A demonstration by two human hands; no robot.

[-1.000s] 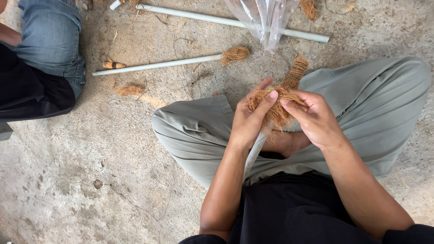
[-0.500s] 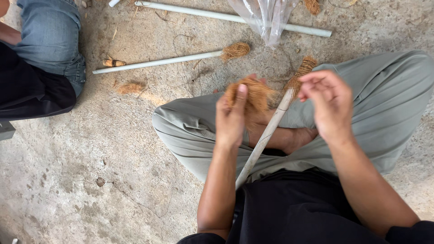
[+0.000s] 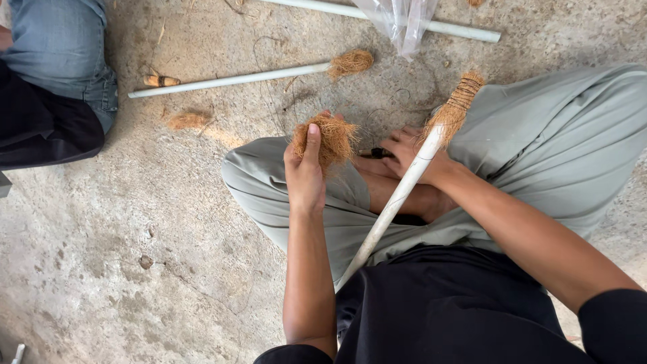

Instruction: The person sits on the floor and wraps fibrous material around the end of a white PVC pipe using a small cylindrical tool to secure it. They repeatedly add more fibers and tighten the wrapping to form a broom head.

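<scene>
My left hand [image 3: 306,176] is closed around a tuft of brown coir fibre [image 3: 328,138], which sticks out above the thumb and fingers. Just to its right, my right hand [image 3: 412,154] rests low over my crossed legs; a white stick [image 3: 397,199] crosses in front of it, so I cannot tell whether the fingers grip anything. The stick's fibre-wrapped end [image 3: 455,108] rises beyond that hand. Further off lie a second stick [image 3: 229,81] and a plastic bag [image 3: 403,20].

1 head camera looks steeply down, close over the lap.
</scene>
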